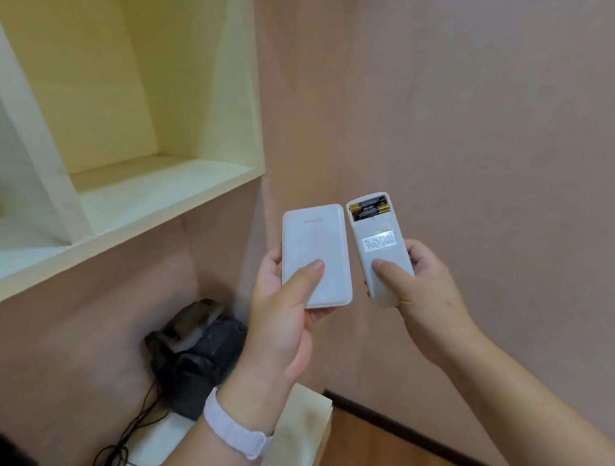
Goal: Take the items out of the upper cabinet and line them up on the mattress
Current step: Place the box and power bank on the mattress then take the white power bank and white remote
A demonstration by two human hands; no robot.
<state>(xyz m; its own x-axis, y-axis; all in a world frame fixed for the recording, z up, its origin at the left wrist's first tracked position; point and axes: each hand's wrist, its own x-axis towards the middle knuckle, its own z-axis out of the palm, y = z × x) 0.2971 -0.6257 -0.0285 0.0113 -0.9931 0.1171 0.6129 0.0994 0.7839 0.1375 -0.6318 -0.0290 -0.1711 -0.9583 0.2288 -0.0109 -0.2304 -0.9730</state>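
The left hand (pixel 284 313) gripped a flat white power bank (pixel 315 255), thumb on its face. Just beside it, the right hand (pixel 426 291) held a white remote (pixel 378 251) back-up, batteries (pixel 369 208) exposed. The cabinet (pixel 151 189) stood upper left.

Remote control (pixel 380 251) bears a printed label (pixel 379 244); text too small to read

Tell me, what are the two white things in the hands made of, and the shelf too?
The flat white slab in the left hand looks like smooth matte plastic: even colour, rounded corners. The remote in the right hand looks like plastic too, slightly yellowed, with batteries showing. The shelf seems pale laminated board, with faint grain.
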